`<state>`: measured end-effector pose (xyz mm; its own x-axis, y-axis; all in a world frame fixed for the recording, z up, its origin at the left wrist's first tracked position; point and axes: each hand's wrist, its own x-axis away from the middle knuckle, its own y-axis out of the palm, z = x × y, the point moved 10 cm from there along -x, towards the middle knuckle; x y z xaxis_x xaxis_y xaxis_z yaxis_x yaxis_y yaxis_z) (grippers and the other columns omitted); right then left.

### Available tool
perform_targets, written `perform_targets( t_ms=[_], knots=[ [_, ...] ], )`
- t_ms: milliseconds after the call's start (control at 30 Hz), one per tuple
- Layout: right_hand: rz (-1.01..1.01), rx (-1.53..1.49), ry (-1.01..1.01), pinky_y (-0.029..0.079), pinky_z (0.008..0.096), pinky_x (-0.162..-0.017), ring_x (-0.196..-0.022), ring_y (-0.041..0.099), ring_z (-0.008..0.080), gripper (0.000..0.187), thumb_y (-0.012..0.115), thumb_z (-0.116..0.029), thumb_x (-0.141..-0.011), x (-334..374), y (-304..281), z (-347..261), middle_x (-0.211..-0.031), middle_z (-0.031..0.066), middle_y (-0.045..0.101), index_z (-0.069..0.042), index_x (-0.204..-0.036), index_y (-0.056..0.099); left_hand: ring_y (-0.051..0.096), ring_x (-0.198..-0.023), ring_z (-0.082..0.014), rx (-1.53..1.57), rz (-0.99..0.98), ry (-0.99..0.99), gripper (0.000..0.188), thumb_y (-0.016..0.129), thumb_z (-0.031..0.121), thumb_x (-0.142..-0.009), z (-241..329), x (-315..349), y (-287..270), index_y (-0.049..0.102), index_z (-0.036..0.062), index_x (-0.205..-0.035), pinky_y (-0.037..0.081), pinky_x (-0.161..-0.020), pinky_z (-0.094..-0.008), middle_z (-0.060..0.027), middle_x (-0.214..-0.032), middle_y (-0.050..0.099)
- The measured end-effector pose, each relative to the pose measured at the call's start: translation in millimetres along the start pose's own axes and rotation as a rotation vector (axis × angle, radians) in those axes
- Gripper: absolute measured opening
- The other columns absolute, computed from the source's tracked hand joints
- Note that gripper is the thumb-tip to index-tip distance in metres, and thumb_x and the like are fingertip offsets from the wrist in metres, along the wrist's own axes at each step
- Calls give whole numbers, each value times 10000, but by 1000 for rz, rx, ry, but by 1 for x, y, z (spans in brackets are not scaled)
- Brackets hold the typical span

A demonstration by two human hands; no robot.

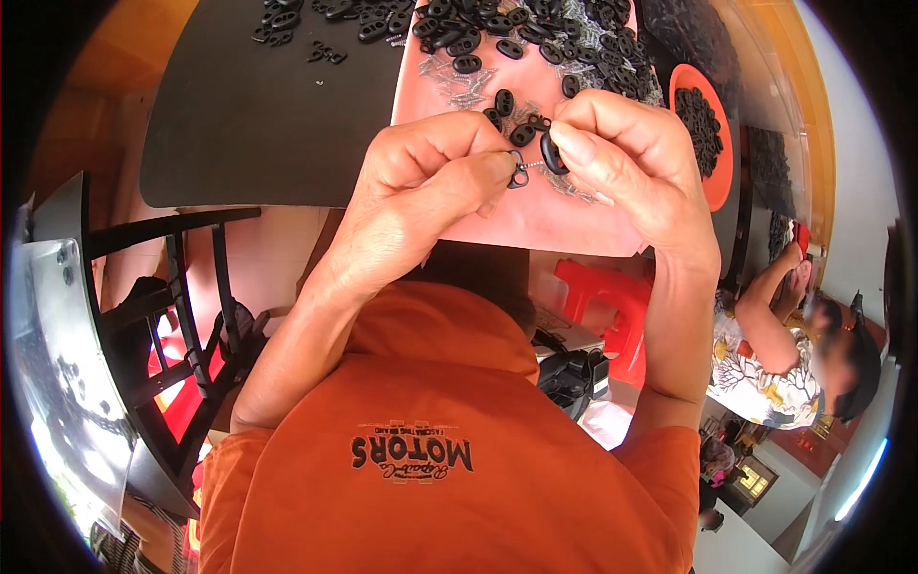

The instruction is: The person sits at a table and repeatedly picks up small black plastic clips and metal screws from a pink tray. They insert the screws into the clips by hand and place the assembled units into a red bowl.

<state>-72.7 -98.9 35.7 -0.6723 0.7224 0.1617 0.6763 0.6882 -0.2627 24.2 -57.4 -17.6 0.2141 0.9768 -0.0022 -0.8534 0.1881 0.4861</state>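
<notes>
Above the near edge of a pink sheet (488,225), my left hand (421,177) pinches a small black two-holed cord lock insert (518,172) between thumb and forefinger. My right hand (636,172) grips a black oval cord lock shell (553,153) on edge, thumb against it. A thin metal spring (535,165) bridges the short gap between the two parts; whether it is seated in the shell I cannot tell. Just beyond my fingertips lie several loose oval shells (504,101), with some springs (574,184) under my right hand.
Heaped shells (464,40) and springs (459,84) cover the sheet's far part. An orange-red basin (714,191) of small black parts stands right. Inserts (327,53) lie on the dark table (239,124). A red stool (622,325) is below; another person (775,354) sits at right.
</notes>
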Motion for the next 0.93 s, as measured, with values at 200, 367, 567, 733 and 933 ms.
perform_targets(
  t_ms=[200,367,567,733,933],
  knots=[
    [-35,87,-66,320,208,-545,-634,383,20,195,578,-150,-931,-1,0,-7,-675,-46,466,13,-826,599,394,-608,-17,-17,-40,-12,162,540,60,-910,0,0,3,574,15,-758,330,-527,-202,57,-657,476],
    [-54,137,-66,324,214,-547,-634,389,23,179,579,-136,-922,-2,-1,-9,-675,-43,473,13,-825,601,395,-607,-20,-18,-46,-27,158,530,51,-913,-2,-1,4,575,12,-767,331,-527,-205,52,-653,473],
    [-50,150,-76,312,226,-540,-627,363,31,199,588,-130,-916,-3,1,-9,-663,-49,442,7,-773,568,402,-608,-22,-53,-6,-17,140,530,38,-902,0,-1,4,568,10,-771,340,-529,-214,51,-647,461],
    [-53,99,-83,301,233,-533,-620,345,33,227,592,-114,-913,-5,7,-4,-648,-49,416,-1,-728,525,381,-572,-13,-77,-31,-17,126,517,79,-878,-4,-1,5,576,4,-795,267,-487,-179,38,-664,492],
    [-52,108,-82,304,235,-531,-616,344,37,226,594,-104,-912,-6,10,-2,-638,-40,413,-4,-723,520,387,-605,-21,-50,-63,-37,143,538,54,-904,-4,0,5,546,24,-764,314,-514,-210,49,-655,452]
  ],
)
